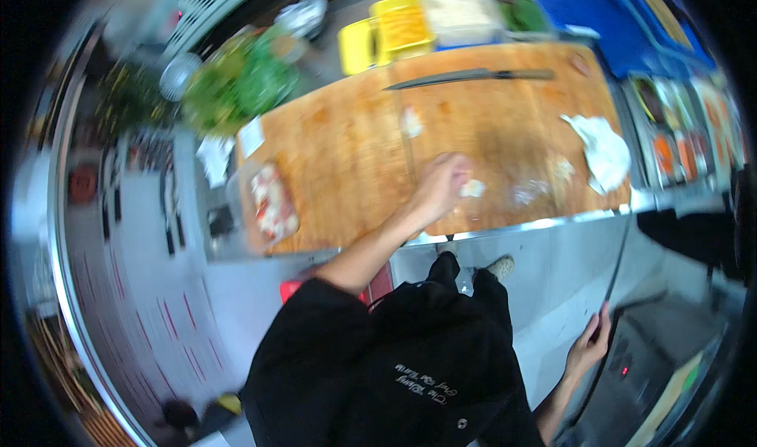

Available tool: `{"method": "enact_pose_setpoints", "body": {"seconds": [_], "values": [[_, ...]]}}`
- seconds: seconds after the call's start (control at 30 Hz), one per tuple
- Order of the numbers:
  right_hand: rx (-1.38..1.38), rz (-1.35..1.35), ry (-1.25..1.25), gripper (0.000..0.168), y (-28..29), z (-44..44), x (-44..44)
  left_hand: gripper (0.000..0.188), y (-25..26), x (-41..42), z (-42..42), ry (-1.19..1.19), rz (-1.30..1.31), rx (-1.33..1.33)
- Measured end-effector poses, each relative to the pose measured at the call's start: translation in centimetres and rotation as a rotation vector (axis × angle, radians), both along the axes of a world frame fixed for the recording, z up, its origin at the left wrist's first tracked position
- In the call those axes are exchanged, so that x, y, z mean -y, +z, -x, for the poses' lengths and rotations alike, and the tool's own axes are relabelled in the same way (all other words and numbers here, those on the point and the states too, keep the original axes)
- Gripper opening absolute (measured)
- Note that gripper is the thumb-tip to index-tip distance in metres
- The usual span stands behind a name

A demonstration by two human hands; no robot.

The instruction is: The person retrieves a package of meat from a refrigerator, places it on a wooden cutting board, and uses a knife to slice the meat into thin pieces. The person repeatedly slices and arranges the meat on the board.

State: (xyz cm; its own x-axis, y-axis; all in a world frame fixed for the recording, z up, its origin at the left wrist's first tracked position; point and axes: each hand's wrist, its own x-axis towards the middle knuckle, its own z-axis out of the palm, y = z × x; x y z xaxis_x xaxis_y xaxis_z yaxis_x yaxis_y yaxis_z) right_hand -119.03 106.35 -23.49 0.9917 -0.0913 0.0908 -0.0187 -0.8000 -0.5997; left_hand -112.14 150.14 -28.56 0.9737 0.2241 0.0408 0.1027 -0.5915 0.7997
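My left hand point(443, 179) is low over a large wooden cutting board point(343, 151), blurred, its fingers bent beside a small whitish scrap of food point(473, 188). Whether the fingertips pinch anything is unclear. Off to my right side, away from the board, my right hand point(591, 336) grips a long, thin, dark-bladed knife point(618, 263), its blade directed towards the board's front right corner. A second long knife point(461, 78) lies across the far part of the board. Another white and reddish scrap point(412, 121) rests near the board's middle.
A clear tub of white and red food pieces point(275, 201) stands at the board's left end. A white cloth point(600, 154) lies at its right. Behind are yellow containers point(405, 24), a white-filled tub point(458, 12) and a green plastic bag point(266, 74). Ingredient trays point(674, 130) sit right.
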Motion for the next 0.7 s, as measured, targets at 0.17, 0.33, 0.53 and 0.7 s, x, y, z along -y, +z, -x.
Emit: {"method": "enact_pose_setpoints", "body": {"seconds": [0.17, 0.33, 0.53, 0.7], "values": [[-0.008, -0.045, 0.027, 0.035, -1.0, 0.8, 0.8, 0.018, -0.9, 2.5, 1.6, -0.045, -0.553, 0.147], [0.026, 0.042, 0.025, 0.036, 0.5, 0.5, 0.3, 0.013, 1.2, 2.3, 1.0, -0.064, -0.003, -0.132], [-0.045, -0.054, 0.065, 0.036, 1.3, -1.5, -0.4, 0.024, 1.9, -4.1, -2.2, 0.335, -0.377, 0.203], [-0.089, -0.015, 0.088, 0.036, 1.0, -1.4, -0.5, 0.047, 5.8, -11.7, 7.6, 0.876, -0.581, 0.146]]}}
